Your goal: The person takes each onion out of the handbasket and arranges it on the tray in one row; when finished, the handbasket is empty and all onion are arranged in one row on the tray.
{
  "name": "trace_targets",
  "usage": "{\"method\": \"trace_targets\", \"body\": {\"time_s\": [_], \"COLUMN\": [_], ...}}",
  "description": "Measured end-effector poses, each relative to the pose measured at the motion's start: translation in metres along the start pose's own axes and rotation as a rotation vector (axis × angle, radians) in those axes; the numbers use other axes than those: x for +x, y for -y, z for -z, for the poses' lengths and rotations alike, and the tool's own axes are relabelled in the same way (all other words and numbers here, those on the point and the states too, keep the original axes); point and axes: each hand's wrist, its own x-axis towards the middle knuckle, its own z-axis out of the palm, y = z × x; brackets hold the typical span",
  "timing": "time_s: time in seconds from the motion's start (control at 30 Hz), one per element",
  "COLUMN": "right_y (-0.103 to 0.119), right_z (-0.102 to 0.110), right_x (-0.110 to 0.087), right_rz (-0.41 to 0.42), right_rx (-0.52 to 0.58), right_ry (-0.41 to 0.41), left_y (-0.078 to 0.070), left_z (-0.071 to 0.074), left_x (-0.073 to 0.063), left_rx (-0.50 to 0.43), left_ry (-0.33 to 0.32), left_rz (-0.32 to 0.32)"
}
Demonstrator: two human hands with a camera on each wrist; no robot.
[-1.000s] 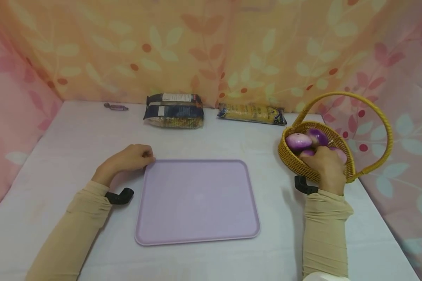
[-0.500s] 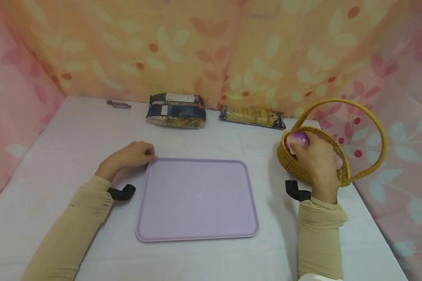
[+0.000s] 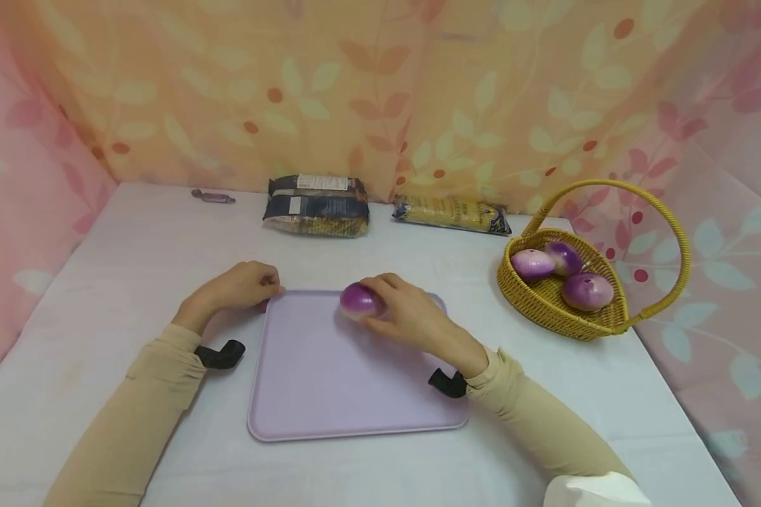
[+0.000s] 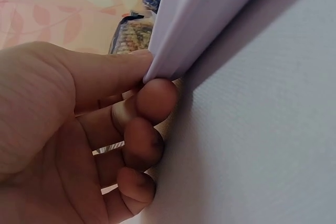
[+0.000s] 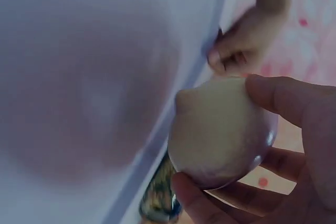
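Head view: one glossy purple-and-cream vegetable [image 3: 359, 301] is gripped in the right hand [image 3: 412, 317], thumb and fingertips spread around it, over the far part of a lilac tray [image 3: 330, 394]. Species (turnip or onion) undetermined; contact between its underside and the tray cannot be told. Left hand [image 3: 244, 283] pinches the tray's far-left corner; left wrist view shows thumb on one face of the rim, index finger at the other, remaining fingers curled.

Count, vegetables of this kind: 4 total, 1 in the right hand, 3 in the basket.

Containers: one yellow wicker basket [image 3: 535, 311] with a tall arched handle [image 3: 683, 246], right of the tray and apart from it. Contents: a pale purple one [image 3: 533, 265] beside a darker one [image 3: 564, 258] at the far end; a third [image 3: 588, 291] nearer the person.

Back of the white tabletop [image 3: 330, 472]: two packages, one dark blue [image 3: 317, 205], one yellow [image 3: 452, 215]; one small purple wrapped item [image 3: 213, 196] at far left. Print illegible.

Obscured: right forearm covers part of the tray's right edge. A white object [image 3: 599, 491] by the right sleeve is cut off below, unidentified. Right wrist view: left hand blurred.
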Motion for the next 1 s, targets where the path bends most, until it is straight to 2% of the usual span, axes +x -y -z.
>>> {"method": "trace_targets", "body": {"time_s": [0.1, 0.23, 0.5, 0.63, 0.83, 1.0], "right_y": [0.011, 0.021, 0.041, 0.051, 0.058, 0.061], "right_z": [-0.014, -0.025, -0.036, -0.039, -0.042, -0.042], "right_x": [0.001, 0.004, 0.016, 0.023, 0.028, 0.031], "right_rz": [0.066, 0.139, 0.291, 0.32, 0.313, 0.313], "right_rx": [-0.043, -0.098, -0.115, -0.139, -0.175, -0.19], "right_ry": [0.03, 0.016, 0.017, 0.028, 0.019, 0.063], "left_y": [0.001, 0.002, 0.004, 0.006, 0.009, 0.007], "left_z": [-0.002, -0.002, -0.002, -0.003, -0.005, -0.006], "left_x": [0.0, 0.0, 0.0, -0.001, 0.002, 0.001], "left_rx": [0.002, -0.007, -0.02, -0.037, -0.057, -0.074], "left_ry": [-0.007, -0.022, -0.021, -0.022, -0.048, -0.039], "left_rz": [-0.009, -0.015, -0.02, -0.035, -0.056, -0.041]}}
